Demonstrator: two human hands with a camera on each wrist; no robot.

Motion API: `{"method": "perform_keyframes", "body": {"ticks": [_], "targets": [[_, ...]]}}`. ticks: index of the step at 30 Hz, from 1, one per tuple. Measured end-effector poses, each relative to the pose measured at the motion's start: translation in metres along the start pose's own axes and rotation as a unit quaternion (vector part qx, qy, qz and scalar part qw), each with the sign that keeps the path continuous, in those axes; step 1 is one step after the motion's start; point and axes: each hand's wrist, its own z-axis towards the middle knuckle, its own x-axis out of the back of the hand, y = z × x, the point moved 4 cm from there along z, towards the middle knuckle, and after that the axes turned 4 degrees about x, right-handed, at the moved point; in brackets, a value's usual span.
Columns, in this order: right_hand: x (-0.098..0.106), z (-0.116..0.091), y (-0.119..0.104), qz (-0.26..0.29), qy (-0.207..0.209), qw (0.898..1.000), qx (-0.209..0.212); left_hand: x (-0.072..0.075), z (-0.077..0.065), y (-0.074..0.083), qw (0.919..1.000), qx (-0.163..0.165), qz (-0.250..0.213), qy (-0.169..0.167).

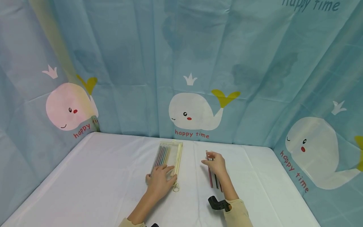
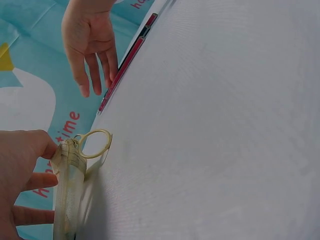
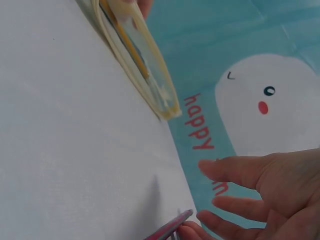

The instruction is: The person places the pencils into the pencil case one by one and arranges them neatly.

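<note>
A clear, yellow-edged zip pencil case (image 1: 176,157) lies on the white table, with several coloured pencils (image 1: 161,155) showing inside. My left hand (image 1: 160,180) rests across its near half, fingers spread over its surface and edges. A ring pull (image 2: 95,144) hangs from the case's near end. To the right, my right hand (image 1: 216,164) is held over a small group of slim pencils, one of them red (image 1: 210,176) and one dark (image 1: 216,182). Its fingers are loosely extended; in the right wrist view the lower fingertips (image 3: 192,231) lie close against a pinkish-red pencil (image 3: 172,225).
A white cloth covers the table (image 1: 93,176). Blue curtains (image 1: 127,94) printed with whales hang behind it and at both sides. A black wrist camera mount (image 1: 217,203) sits on my right wrist.
</note>
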Motion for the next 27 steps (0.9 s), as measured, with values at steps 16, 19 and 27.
{"method": "perform_keyframes", "body": {"ticks": [16,19,27], "targets": [[-0.009,-0.004,-0.001,-0.002,-0.023,0.999,-0.026,0.000,0.000,0.000,1.0000,-0.002,-0.002,-0.001],[-0.013,-0.004,-0.001,-0.011,-0.023,0.999,-0.027,0.000,0.000,0.000,1.0000,-0.002,0.000,0.000],[-0.021,-0.001,0.002,-0.017,-0.033,0.999,-0.027,-0.001,0.000,-0.001,1.0000,-0.003,-0.002,0.005]]}}
